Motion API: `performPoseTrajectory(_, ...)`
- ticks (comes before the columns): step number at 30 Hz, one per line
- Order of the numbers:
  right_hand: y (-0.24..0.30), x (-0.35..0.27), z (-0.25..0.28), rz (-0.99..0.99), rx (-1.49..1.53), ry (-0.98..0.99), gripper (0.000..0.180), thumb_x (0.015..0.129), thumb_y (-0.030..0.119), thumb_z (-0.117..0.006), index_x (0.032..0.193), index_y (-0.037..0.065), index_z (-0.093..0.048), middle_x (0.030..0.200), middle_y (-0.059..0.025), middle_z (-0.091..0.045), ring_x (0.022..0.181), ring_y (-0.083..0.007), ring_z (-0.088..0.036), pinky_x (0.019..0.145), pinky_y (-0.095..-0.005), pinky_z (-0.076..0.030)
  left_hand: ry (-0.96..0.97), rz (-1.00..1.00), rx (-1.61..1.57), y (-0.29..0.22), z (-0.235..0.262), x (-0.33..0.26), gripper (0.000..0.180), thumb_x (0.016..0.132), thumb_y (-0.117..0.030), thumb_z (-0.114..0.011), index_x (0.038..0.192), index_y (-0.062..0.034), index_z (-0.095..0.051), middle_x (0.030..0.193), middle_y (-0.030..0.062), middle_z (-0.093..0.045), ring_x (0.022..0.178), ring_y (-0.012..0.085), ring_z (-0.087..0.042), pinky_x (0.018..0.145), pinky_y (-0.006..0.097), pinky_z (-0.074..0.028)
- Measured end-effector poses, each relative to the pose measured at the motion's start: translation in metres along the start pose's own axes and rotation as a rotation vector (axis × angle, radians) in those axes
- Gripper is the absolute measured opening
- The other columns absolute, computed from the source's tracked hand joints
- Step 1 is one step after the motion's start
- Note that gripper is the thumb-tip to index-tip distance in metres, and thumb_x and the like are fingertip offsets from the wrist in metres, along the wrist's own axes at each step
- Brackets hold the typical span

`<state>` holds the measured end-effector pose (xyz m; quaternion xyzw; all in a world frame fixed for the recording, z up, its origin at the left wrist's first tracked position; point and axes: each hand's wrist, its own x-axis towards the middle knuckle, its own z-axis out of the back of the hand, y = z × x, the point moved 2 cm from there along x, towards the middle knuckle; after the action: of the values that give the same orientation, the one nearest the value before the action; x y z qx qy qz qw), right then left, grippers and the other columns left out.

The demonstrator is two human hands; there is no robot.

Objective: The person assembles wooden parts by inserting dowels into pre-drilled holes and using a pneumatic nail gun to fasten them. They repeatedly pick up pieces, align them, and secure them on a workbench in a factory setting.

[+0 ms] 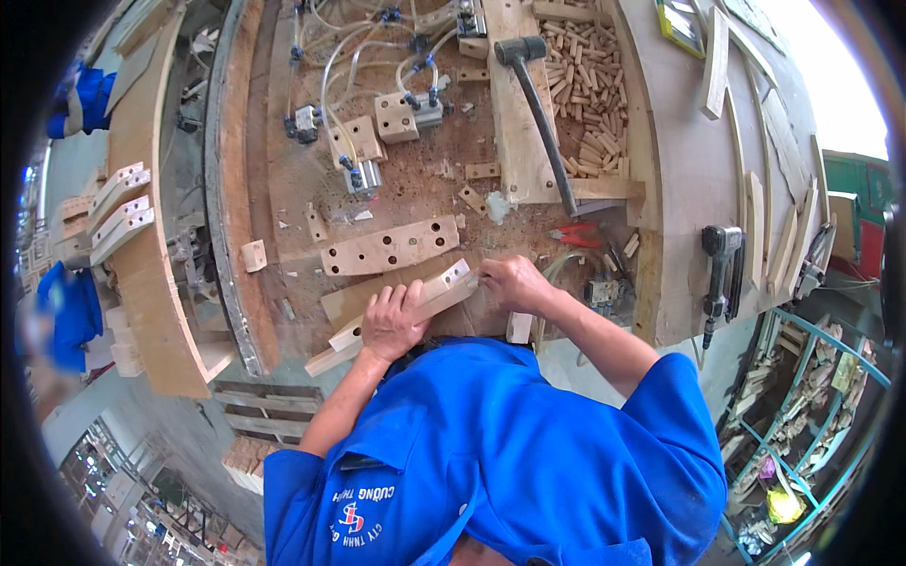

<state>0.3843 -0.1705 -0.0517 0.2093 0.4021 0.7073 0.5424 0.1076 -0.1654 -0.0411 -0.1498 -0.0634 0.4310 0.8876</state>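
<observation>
Single wide fisheye view from the wearer's head, steeply downward, close over the workbench [415, 196]

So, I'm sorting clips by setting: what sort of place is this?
Probably a woodworking workshop: a heap of short, pale wooden dowels, a long dark mallet and a flat, pale wooden block with round holes.

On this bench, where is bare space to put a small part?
Widest: the grey panel between the dowel tray wall and the black tool. Smaller: brown board between the left rail and the air cylinders. Crowded: around the cylinders, and by the left hand and right hand.
</observation>
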Motion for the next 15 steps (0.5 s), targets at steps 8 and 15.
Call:
performPoseTrajectory(8, 0.046, -0.041, 0.004, -0.368, 0.923, -0.192, 0.066, 0.094, 0.016, -0.084, 0.148, 0.001, -0.049, 0.132, -0.0191, -0.068, 0.117, -0.0273, -0.070, 0.101, -0.0460, -0.059, -0.248, 0.088, -0.210, -0.034, 0.053, 0.019, 0.079, 0.082, -0.045, -0.087, 0.140, -0.0029, -0.054, 0.109, 0.0193, -0.069, 0.100, 0.0405, -0.068, 0.084, 0.051, -0.055)
performPoseTrajectory(15, 0.141, 0.016, 0.072, 0.163, 1.125, -0.458, 0.056, 0.099, 0.016, -0.078, 0.144, 0.000, -0.048, 0.131, -0.0127, -0.067, 0.123, -0.0198, -0.065, 0.105, -0.0381, -0.054, -0.318, 0.042, -0.730, -0.079, 0.141, 0.074, 0.085, 0.088, -0.031, -0.089, 0.155, -0.0076, -0.043, 0.129, 0.0171, -0.067, 0.113, 0.0339, -0.070, 0.093, 0.046, -0.057)
